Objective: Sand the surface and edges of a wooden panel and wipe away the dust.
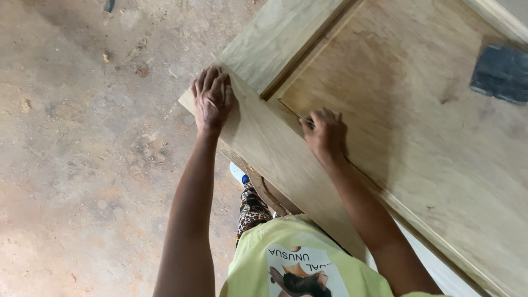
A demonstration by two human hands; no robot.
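A large pale wooden door (418, 137) with a raised frame and a recessed panel lies flat in front of me. My left hand (211, 99) rests flat on the near corner of its frame, fingers together, holding nothing. My right hand (325, 133) is closed around a thin metal tool (305, 120), whose tip touches the inner corner where the frame meets the panel.
A dark grey sanding block or pad (501, 73) lies on the panel at the far right. Dusty concrete floor (82, 165) spreads to the left. My patterned trouser leg and shoe (247, 198) stand against the door's near edge.
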